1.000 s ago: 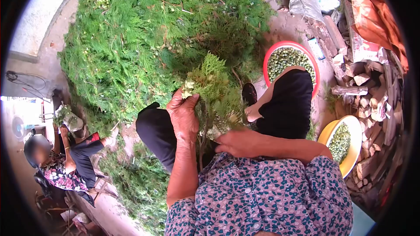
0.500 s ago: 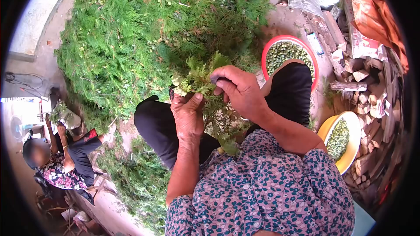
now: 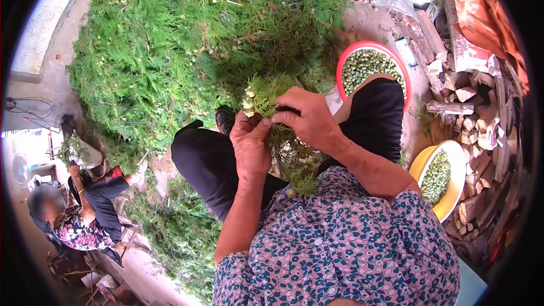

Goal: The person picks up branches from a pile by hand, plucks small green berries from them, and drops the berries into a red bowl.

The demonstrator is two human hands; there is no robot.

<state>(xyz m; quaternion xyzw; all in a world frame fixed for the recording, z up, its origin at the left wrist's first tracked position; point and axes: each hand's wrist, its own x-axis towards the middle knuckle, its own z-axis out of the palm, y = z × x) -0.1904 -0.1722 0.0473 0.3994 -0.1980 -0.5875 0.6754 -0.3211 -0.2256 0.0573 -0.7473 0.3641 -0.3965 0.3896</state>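
Over my lap, my left hand (image 3: 253,147) is closed around a conifer sprig (image 3: 266,92) with flat, feathery green leaves. Pale green cones (image 3: 248,102) stick out above its fingers. My right hand (image 3: 311,120) pinches the same sprig from the other side, its thumb and forefinger close to the left thumb. Lower foliage (image 3: 300,178) hangs beneath both hands, in front of my shirt. What exactly lies between the right fingertips is partly hidden.
A large heap of green branches (image 3: 153,39) lies ahead. At right are a red-rimmed basin (image 3: 338,76) and a yellow basin (image 3: 422,164), both holding small green cones, beside stacked firewood (image 3: 470,130). Another person (image 3: 88,215) sits at left, handling a sprig.
My two hands have come closer together on the sprig, the right thumb moving down toward the left one. The other person's hands have shifted slightly.
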